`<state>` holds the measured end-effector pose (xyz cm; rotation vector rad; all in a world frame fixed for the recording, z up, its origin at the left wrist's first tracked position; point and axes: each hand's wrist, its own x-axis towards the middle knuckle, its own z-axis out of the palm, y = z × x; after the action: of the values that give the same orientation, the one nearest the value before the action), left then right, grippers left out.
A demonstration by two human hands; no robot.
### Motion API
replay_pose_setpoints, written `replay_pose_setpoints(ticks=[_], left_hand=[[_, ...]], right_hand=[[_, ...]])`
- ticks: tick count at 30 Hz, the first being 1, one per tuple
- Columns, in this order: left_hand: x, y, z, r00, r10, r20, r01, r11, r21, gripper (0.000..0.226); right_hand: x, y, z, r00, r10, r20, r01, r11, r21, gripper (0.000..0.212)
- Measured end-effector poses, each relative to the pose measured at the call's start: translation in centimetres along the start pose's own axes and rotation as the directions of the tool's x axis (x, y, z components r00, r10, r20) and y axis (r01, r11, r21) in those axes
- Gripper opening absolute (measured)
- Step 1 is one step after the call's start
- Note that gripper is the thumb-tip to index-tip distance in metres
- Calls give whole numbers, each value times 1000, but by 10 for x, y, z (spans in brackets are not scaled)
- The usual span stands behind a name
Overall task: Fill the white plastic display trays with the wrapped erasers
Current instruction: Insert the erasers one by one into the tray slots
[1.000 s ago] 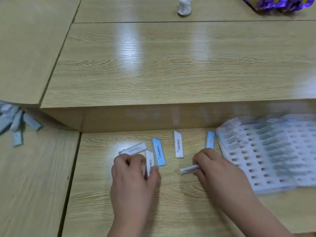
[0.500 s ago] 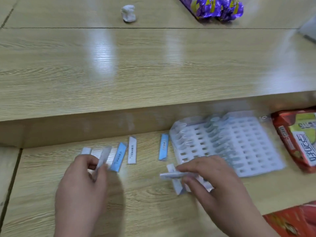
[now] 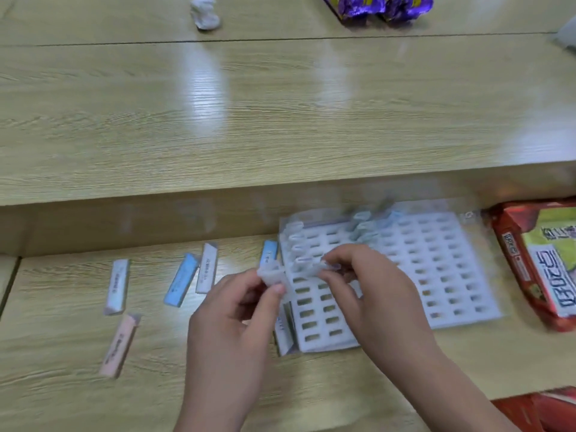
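Mostly empty white plastic display tray [image 3: 436, 275] lies flat on the lower worktop [image 3: 311, 385], right of centre. A few slotted erasers [image 3: 367, 227] stand in its far rows and down its left column; they are too blurred to count.

The left hand [image 3: 230, 322] is raised just left of the tray, palm side turned inward. Its thumb and forefinger grip is closed on a white wrapped eraser [image 3: 271, 274], which is tilted and sits just off the tray's left edge. The right hand [image 3: 374, 294] hovers over the tray's left half with its wrist coming in from bottom right. Its fingers are curled, and its fingertip grip pinches a second wrapped eraser [image 3: 314, 266] above the left slot columns. I cannot tell if that eraser touches the tray. The 2 held erasers are near each other, with the ends almost meeting.

6 loose erasers lie flat on the worktop:
- a white far-left eraser [image 3: 117, 286]
- a pink eraser [image 3: 120, 344] below it
- a blue eraser [image 3: 182, 279] touching a white middle eraser [image 3: 207, 268]
- a blue eraser by the tray [image 3: 268, 255]
- a white eraser at the tray's near-left corner [image 3: 283, 333], partly under the left hand

Other things in view are a red snack packet [image 3: 536, 266] right of the tray, and a purple packet [image 3: 383, 6] and a crumpled white wad [image 3: 205, 13] on the upper worktop.
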<state>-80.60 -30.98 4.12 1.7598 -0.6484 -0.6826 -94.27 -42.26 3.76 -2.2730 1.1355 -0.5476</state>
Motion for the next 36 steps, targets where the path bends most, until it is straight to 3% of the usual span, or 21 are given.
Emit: replay_pose_setpoints(ticks=[6, 16, 21, 25, 30, 34, 36], left_hand=[[2, -9, 14, 1000, -13, -11, 13, 1000, 22, 25], [6, -21, 25, 992, 117, -42, -106, 973, 205, 22], [6, -29, 29, 995, 81, -59, -68, 979, 191, 21], [8, -27, 30, 991, 122, -48, -108, 970, 218, 14], [7, -32, 32, 980, 186, -67, -165, 955, 247, 8], [7, -36, 31, 980, 198, -38, -183, 952, 245, 4], [8, -38, 32, 975, 222, -29, -206, 940, 272, 18]], right_hand=[[9, 4, 1, 996, -82, 15, 82, 997, 10, 12], [13, 9, 4, 976, -217, -20, 218, 973, 69, 17], [16, 8, 3, 978, -207, -22, 208, 972, 109, 11], [15, 6, 2, 974, -224, 37, 224, 974, 15, 9], [14, 7, 0, 965, -247, 87, 253, 965, -68, 21], [14, 5, -1, 968, -239, 77, 242, 970, -32, 26], [14, 5, -2, 969, -237, 71, 240, 970, -27, 28]])
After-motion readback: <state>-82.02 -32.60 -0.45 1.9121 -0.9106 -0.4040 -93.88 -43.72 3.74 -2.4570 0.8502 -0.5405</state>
